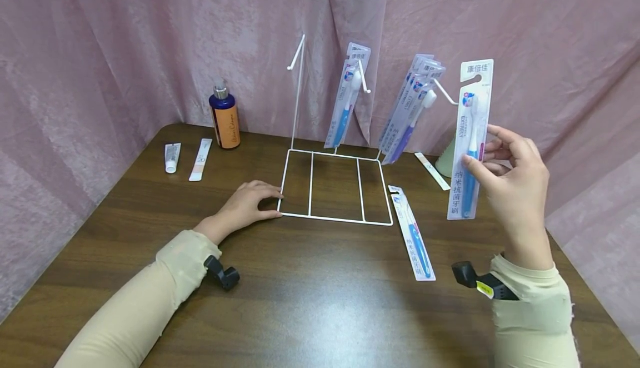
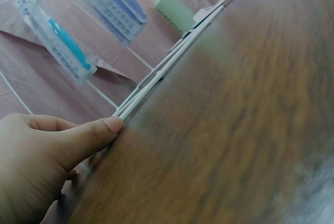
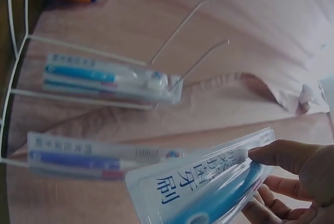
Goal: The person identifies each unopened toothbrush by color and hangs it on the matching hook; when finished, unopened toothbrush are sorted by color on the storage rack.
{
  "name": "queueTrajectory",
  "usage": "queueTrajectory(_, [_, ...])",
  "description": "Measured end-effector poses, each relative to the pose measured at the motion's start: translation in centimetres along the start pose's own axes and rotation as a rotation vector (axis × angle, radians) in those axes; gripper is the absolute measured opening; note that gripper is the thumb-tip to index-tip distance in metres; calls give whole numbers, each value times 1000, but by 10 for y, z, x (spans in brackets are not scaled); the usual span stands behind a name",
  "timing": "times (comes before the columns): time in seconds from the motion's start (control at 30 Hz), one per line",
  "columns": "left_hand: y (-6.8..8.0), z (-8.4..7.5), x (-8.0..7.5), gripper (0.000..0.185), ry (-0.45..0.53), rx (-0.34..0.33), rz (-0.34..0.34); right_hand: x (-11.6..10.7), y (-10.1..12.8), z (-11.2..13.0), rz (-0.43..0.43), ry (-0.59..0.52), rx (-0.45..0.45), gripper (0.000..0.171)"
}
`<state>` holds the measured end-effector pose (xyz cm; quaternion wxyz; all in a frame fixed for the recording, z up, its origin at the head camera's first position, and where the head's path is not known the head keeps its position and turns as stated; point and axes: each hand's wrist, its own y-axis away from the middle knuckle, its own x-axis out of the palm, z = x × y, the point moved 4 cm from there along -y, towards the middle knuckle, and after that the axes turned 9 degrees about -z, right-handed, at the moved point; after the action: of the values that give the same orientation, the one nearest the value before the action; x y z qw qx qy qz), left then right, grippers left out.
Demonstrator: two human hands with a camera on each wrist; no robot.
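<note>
My right hand (image 1: 505,176) pinches a packaged blue toothbrush (image 1: 470,140) upright in the air, right of the white wire rack (image 1: 335,184); the pack (image 3: 209,187) shows close up in the right wrist view. The rack's right hook (image 1: 444,91) carries several toothbrush packs (image 1: 410,109), its middle hook one pack (image 1: 346,95), and the left hook (image 1: 296,54) is bare. My left hand (image 1: 248,204) rests on the table with its fingers touching the rack base's front left corner; the thumb (image 2: 88,132) presses the wire. Another toothbrush pack (image 1: 413,233) lies flat on the table.
A blue and orange bottle (image 1: 224,115), a small tube (image 1: 172,157) and a narrow white box (image 1: 200,159) stand at the back left. A thin packet (image 1: 432,170) and a pale green cup (image 1: 446,159) sit behind my right hand. Pink curtain surrounds the brown table (image 1: 310,301).
</note>
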<state>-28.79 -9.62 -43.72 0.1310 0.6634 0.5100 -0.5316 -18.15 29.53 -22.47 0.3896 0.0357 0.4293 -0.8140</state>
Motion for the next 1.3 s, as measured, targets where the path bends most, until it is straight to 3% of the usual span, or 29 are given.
queueTrajectory(0.13, [0, -1, -2, 43, 4, -4, 6, 15, 5, 12, 22, -73, -56, 54])
queueTrajectory(0.33, [0, 0, -2, 42, 7, -4, 9, 44, 10, 23, 83, -90, -127, 51])
queueTrajectory(0.63, [1, -1, -1, 44, 3, -2, 12, 80, 15, 27, 143, -137, -122, 51])
queueTrajectory(0.87, [1, -2, -2, 43, 5, 6, -2, 94, 19, 32, 159, -177, -101, 51])
queueTrajectory(1.3, [0, 0, -1, 42, 6, 3, 4, 116, 22, 33, 149, -135, -102, 50])
